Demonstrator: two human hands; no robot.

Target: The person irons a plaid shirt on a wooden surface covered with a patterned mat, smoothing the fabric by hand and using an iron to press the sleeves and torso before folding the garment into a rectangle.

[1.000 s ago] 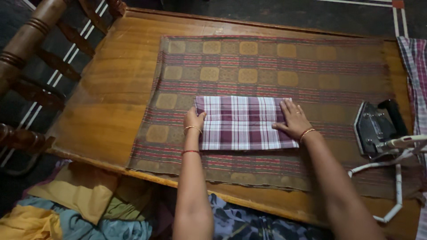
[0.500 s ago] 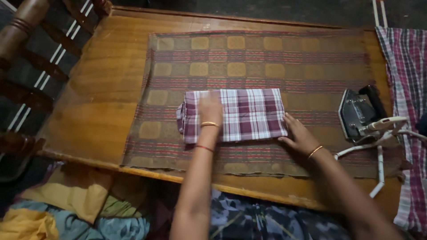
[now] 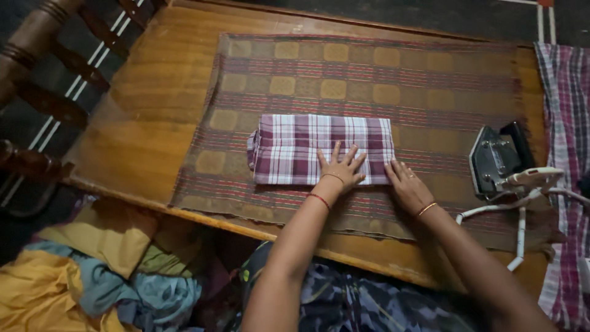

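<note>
A folded maroon-and-white checked cloth (image 3: 295, 147) lies in the middle of a brown patterned mat (image 3: 381, 80) on a wooden table (image 3: 147, 117). My left hand (image 3: 342, 166) lies flat on the cloth's right half, fingers spread. Just beside the cloth's lower right corner, my right hand (image 3: 407, 184) rests flat on the mat with its fingertips touching the cloth's edge. Both wrists wear bangles.
A dark clothes iron (image 3: 499, 160) with a white handle and cord stands on its side at the mat's right end. A checked cloth (image 3: 568, 123) hangs over the table's right edge. A wooden chair (image 3: 43, 67) stands at left. Crumpled yellow and blue clothes (image 3: 92, 283) lie below.
The cloth's left end was folded over, making it thicker at left. My left hand slid right across the cloth to its right half. My right hand came off the cloth to its lower right corner.
</note>
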